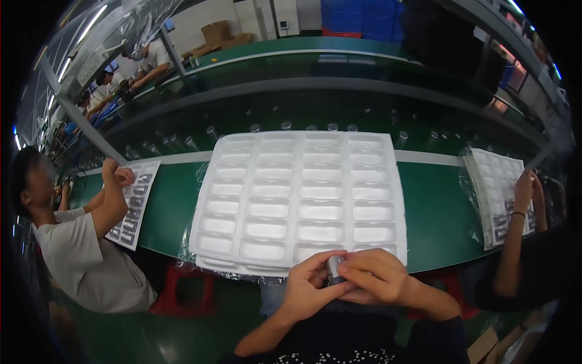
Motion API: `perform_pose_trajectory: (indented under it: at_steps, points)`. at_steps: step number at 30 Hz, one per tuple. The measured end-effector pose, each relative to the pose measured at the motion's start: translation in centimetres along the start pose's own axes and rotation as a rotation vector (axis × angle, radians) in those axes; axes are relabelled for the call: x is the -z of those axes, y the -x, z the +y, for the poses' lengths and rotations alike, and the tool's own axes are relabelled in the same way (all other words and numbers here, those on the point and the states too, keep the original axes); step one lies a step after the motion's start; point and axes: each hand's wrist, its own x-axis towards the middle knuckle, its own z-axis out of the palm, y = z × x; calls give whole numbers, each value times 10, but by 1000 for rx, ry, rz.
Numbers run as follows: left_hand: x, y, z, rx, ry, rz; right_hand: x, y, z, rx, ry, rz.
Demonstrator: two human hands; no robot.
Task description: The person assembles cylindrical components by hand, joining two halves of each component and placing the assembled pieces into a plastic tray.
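Note:
A small grey cylinder (334, 274) with a shiny surface stands between my two hands, close to the front edge of the bench. My left hand (308, 285) curls around its side, thumb underneath. From the other side my right hand (379, 278) pinches the same piece near its top, and its fingers hide part of it. Both hands hover over the near edge of a stack of white moulded trays (293, 230). The top tray has rows of rounded rectangular pockets, and those in sight hold nothing; my hands cover part of the nearest row.
Clear plastic film (188, 242) pokes out beneath the stack. Beyond it, several small cylinders (211, 131) stand along a dark conveyor belt (291, 106). At left a person (91, 242) works over a partly filled tray (138, 197); another person's hand (524, 191) reaches over trays at right.

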Motion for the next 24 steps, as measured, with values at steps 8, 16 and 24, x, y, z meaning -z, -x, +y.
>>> perform_pose_trajectory:
  at_steps: [8,16,24]
  points:
    - [7,-8,2,-165,-346,43,-8,0,25,169,65,15]
    - [-10,-11,34,-458,-446,239,15,-26,75,138,130,177]
    - [145,10,86,-410,-1614,977,88,16,281,-940,615,119]
